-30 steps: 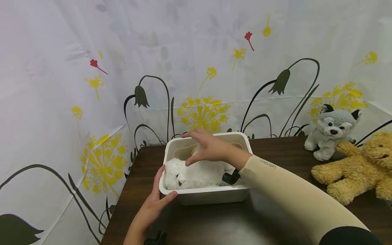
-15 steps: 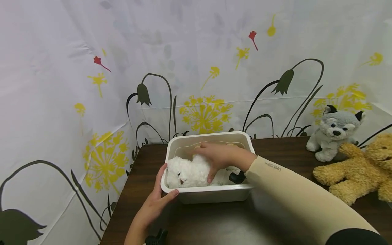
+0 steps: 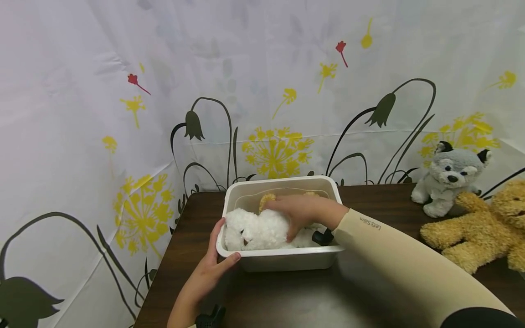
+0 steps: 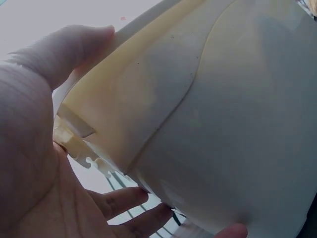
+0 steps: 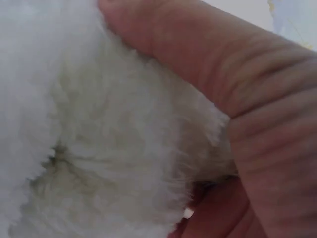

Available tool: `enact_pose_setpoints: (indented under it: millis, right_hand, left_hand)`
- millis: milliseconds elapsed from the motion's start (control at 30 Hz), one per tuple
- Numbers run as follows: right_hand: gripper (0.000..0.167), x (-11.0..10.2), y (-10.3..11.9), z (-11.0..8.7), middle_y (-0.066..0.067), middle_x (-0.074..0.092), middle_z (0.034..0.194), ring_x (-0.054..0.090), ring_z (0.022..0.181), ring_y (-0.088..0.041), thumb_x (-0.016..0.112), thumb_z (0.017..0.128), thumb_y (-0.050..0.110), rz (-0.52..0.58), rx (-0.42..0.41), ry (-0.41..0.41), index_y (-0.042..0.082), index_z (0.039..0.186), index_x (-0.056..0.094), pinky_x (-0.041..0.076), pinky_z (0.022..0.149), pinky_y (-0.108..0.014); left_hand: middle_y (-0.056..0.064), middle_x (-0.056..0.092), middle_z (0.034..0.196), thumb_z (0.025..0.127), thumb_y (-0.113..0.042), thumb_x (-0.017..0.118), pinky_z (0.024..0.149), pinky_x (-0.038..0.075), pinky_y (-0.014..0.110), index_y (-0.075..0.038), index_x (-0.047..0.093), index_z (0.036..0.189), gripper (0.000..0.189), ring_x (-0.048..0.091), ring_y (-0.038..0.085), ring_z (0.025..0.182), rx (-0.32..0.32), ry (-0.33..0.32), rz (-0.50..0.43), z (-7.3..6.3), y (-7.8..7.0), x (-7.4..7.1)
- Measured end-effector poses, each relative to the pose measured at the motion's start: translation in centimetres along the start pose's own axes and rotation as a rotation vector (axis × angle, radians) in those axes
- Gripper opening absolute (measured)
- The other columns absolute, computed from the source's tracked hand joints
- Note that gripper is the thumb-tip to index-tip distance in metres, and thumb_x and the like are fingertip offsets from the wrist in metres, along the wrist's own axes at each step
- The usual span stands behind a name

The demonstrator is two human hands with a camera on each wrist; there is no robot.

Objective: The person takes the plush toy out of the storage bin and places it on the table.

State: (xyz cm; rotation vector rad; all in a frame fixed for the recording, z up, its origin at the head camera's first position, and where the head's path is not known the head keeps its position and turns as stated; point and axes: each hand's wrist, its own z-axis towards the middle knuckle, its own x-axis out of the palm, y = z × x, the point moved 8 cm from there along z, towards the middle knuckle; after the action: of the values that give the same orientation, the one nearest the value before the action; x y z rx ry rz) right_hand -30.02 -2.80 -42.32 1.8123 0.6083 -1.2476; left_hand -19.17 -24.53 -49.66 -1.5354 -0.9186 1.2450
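Note:
A white fluffy stuffed animal [image 3: 242, 230] with dark eyes and a small brown nose lies in a white plastic bin [image 3: 283, 256], its head at the left end. My right hand [image 3: 305, 212] reaches into the bin from above and grips its body. In the right wrist view, thumb and fingers go around the white fur [image 5: 109, 134]. My left hand [image 3: 207, 269] holds the bin's front left corner, thumb at the front rim and fingers along the left side. Tan plush [image 3: 267, 200] shows behind the white toy, partly covered by my right hand.
A grey and white husky plush [image 3: 449, 177] sits at the back right of the dark wooden table [image 3: 270, 300]. A golden teddy bear [image 3: 480, 232] lies in front of it, near the right side. A flowered curtain [image 3: 262, 82] hangs behind the table.
My right hand has come down from above the bin onto the white stuffed animal and closed around its body, bunching up the fur. The left hand stays on the bin's corner.

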Motion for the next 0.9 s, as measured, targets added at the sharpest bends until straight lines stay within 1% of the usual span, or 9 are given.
enact_pose_setpoints:
  millis: [100,167,300,400,500,567,667,800,900]
  right_hand:
    - [0.089,-0.4,0.2,-0.1,0.000,0.066,0.142,0.064,0.131,-0.022,0.101,0.076,0.030,-0.061,-0.054,-0.037,0.028,0.152,0.054,0.050,0.116,-0.043]
    - [0.088,-0.6,0.2,-0.2,0.003,0.068,0.140,0.065,0.129,-0.020,0.101,0.076,0.031,-0.089,-0.068,-0.053,0.029,0.152,0.056,0.051,0.114,-0.042]
    - [0.085,-1.1,0.4,-0.5,0.004,0.066,0.143,0.064,0.132,-0.018,0.099,0.079,0.030,-0.087,-0.103,-0.076,0.030,0.152,0.056,0.050,0.115,-0.040]
    - [0.083,-2.2,0.5,-1.1,0.005,0.064,0.146,0.063,0.131,-0.019,0.098,0.081,0.027,-0.070,-0.124,-0.137,0.032,0.152,0.057,0.051,0.113,-0.041]
    - [0.088,-3.8,0.1,-2.3,0.006,0.063,0.144,0.066,0.122,-0.019,0.097,0.081,0.024,-0.064,-0.099,-0.234,0.037,0.157,0.054,0.056,0.103,-0.042]
    - [0.091,-4.9,-0.2,-3.3,0.005,0.063,0.142,0.067,0.120,-0.021,0.098,0.081,0.023,-0.053,-0.080,-0.313,0.036,0.159,0.052,0.057,0.100,-0.044]
    - [0.092,-6.4,-0.6,-4.8,0.001,0.065,0.144,0.068,0.124,-0.025,0.098,0.082,0.022,-0.035,-0.084,-0.425,0.031,0.161,0.051,0.058,0.101,-0.049]
    - [0.091,-8.3,-0.8,-6.7,-0.003,0.065,0.146,0.067,0.128,-0.028,0.099,0.081,0.018,-0.007,-0.121,-0.584,0.027,0.159,0.053,0.058,0.102,-0.052]
    - [0.090,-9.8,-0.8,-8.3,-0.007,0.066,0.143,0.068,0.123,-0.030,0.099,0.078,0.013,0.029,-0.170,-0.722,0.022,0.156,0.056,0.059,0.098,-0.053]
  left_hand:
    - [0.011,0.002,0.182,0.104,-0.025,0.074,0.118,0.041,0.055,-0.049,0.004,0.171,0.099,0.020,0.038,0.161,-0.007,0.005,-0.015,0.0,-0.1,0.2]
    - [0.010,0.002,0.182,0.104,-0.026,0.074,0.117,0.042,0.054,-0.049,0.004,0.171,0.100,0.021,0.038,0.161,-0.013,0.008,-0.021,0.0,-0.2,0.2]
    - [0.010,0.002,0.182,0.104,-0.026,0.074,0.118,0.042,0.054,-0.049,0.003,0.172,0.100,0.022,0.039,0.161,-0.017,0.007,-0.020,-0.1,-0.3,0.2]
    - [0.009,0.003,0.183,0.104,-0.027,0.075,0.121,0.037,0.057,-0.049,0.003,0.172,0.101,0.020,0.037,0.163,-0.015,-0.006,-0.004,-0.1,-0.4,0.1]
    - [0.010,0.003,0.184,0.104,-0.029,0.074,0.123,0.034,0.060,-0.050,0.000,0.171,0.102,0.018,0.037,0.164,-0.019,-0.007,0.008,0.0,-0.3,0.2]
    - [0.011,0.005,0.183,0.104,-0.030,0.074,0.123,0.034,0.061,-0.051,0.000,0.171,0.102,0.018,0.039,0.164,-0.027,-0.011,0.007,0.1,-0.1,0.2]
    - [0.014,0.005,0.182,0.105,-0.029,0.074,0.117,0.043,0.060,-0.051,0.000,0.171,0.102,0.021,0.045,0.163,-0.043,-0.005,-0.026,0.1,0.2,0.4]
    - [0.015,0.005,0.181,0.105,-0.026,0.073,0.104,0.055,0.053,-0.051,0.003,0.171,0.100,0.029,0.050,0.157,-0.054,-0.005,-0.081,0.0,0.3,0.4]
    - [0.016,0.008,0.179,0.105,-0.025,0.073,0.101,0.057,0.053,-0.051,0.005,0.171,0.098,0.034,0.050,0.153,-0.054,-0.012,-0.092,-0.2,0.2,0.4]
